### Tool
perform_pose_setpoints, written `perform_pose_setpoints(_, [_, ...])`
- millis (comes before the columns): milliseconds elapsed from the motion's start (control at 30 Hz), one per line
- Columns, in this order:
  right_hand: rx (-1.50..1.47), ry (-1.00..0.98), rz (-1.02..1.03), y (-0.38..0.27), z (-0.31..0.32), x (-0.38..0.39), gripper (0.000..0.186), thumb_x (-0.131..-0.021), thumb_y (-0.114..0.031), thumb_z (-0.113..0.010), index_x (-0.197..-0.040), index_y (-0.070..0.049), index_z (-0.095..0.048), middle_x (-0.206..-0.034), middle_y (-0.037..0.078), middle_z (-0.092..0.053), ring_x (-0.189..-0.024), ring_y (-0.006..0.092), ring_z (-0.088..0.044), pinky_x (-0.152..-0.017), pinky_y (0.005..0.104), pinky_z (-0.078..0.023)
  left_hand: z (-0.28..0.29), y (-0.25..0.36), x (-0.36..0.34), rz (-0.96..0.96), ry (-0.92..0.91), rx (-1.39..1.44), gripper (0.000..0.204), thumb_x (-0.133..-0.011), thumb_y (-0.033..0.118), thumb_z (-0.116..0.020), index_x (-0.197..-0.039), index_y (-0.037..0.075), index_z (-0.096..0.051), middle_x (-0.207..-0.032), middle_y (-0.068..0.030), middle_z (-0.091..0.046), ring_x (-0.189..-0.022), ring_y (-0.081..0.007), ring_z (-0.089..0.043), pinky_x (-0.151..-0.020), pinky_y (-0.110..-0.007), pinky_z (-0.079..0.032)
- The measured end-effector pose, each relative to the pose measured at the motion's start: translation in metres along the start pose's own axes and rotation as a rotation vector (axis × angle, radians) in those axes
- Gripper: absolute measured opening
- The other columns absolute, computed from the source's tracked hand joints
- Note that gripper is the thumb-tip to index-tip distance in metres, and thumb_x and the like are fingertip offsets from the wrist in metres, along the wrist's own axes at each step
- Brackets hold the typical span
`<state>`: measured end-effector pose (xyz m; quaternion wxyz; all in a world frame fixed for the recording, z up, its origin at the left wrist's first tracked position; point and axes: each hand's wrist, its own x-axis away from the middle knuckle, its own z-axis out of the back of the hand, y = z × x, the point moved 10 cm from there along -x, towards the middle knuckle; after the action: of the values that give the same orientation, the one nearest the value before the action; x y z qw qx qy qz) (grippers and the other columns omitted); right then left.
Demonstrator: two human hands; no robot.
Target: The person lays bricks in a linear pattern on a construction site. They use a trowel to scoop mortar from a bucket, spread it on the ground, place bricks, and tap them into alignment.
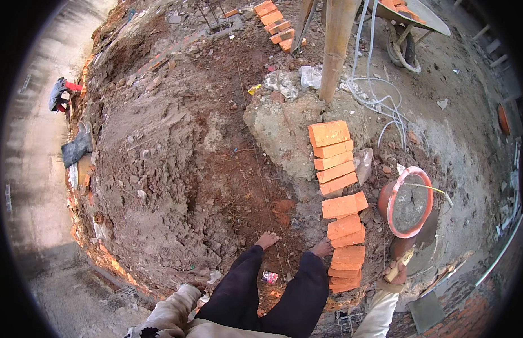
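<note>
My right hand (398, 274) is closed around the pale yellow handle of what looks like a trowel (399, 267), low on the right; its blade is hard to make out. Just beyond that hand stands a reddish bucket (392, 205) with grey mortar (411, 204) inside and a thin handle across its rim. Left of the bucket, a row of orange bricks (344, 227) runs away from me, some leaning on one another. My left hand (202, 289) is beside my left leg, mostly hidden by sleeve and leg, its fingers not readable.
My bare feet (266, 240) stand on rough soil beside the bricks. A thin string (256, 163) stretches along the ground. Farther off are a wooden post (333, 50), a pale hose (380, 101), a wheelbarrow (405, 45) and more bricks (273, 22). Another person (60, 94) bends at the far left.
</note>
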<state>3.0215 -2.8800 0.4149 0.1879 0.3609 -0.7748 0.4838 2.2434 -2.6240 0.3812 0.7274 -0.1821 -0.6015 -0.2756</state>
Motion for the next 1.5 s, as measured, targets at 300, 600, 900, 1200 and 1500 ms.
perform_pose_setpoints(300, [-0.137, 0.09, 0.504, -0.132, -0.133, -0.083, 0.027, -0.07, -0.013, -0.063, -0.094, -0.011, -0.05, -0.1, 0.01, -0.056, -0.091, 0.0226, -0.057, -0.073, 0.0327, -0.051, 0.012, -0.024, -0.008, 0.092, -0.084, 0.109, 0.026, -0.08, 0.021, -0.06, -0.102, 0.008, -0.058, -0.083, -0.0107, -0.063, -0.074, -0.0232, -0.06, -0.062, -0.035, -0.048])
perform_pose_setpoints(600, [-0.39, 0.3, 0.592, -0.202, -0.126, -0.179, 0.033, -0.07, -0.033, -0.062, -0.093, -0.01, -0.052, -0.091, 0.009, -0.052, -0.082, 0.026, -0.055, -0.087, 0.0537, -0.041, 0.045, -0.036, -0.047, 0.065, -0.026, 0.056, 0.024, -0.08, 0.024, -0.058, -0.098, 0.009, -0.058, -0.083, -0.0135, -0.062, -0.078, -0.0257, -0.058, -0.063, -0.038, -0.046])
perform_pose_setpoints(900, [-0.084, 0.413, 0.375, -0.168, -0.148, -0.181, 0.049, -0.07, -0.047, -0.06, -0.102, -0.011, -0.055, -0.101, 0.01, -0.057, -0.093, 0.0283, -0.054, -0.087, 0.0427, -0.041, 0.016, 0.002, -0.044, 0.042, -0.009, 0.047, 0.025, -0.081, 0.026, -0.057, -0.099, 0.008, -0.058, -0.085, -0.0129, -0.063, -0.081, -0.0246, -0.058, -0.067, -0.037, -0.046])
perform_pose_setpoints(1200, [-0.381, 0.195, 0.643, -0.191, -0.146, -0.213, 0.042, -0.073, -0.039, -0.058, -0.095, -0.004, -0.055, -0.08, 0.007, -0.056, -0.067, 0.0242, -0.055, -0.063, 0.0424, -0.045, 0.001, 0.028, -0.041, 0.034, 0.01, -0.032, 0.027, -0.082, 0.027, -0.057, -0.101, 0.007, -0.059, -0.087, -0.0122, -0.063, -0.083, -0.0235, -0.059, -0.07, -0.035, -0.046])
perform_pose_setpoints(1500, [-0.126, 0.602, 0.338, -0.11, -0.119, -0.122, 0.038, -0.073, -0.049, -0.052, -0.072, -0.011, -0.048, -0.059, 0.002, -0.039, -0.052, 0.0213, -0.044, -0.051, 0.0348, -0.038, 0.045, 0.07, 0.024, -0.334, 0.179, -0.117, 0.029, -0.083, 0.028, -0.057, -0.102, 0.006, -0.06, -0.09, -0.0116, -0.063, -0.086, -0.0224, -0.059, -0.073, -0.034, -0.046])
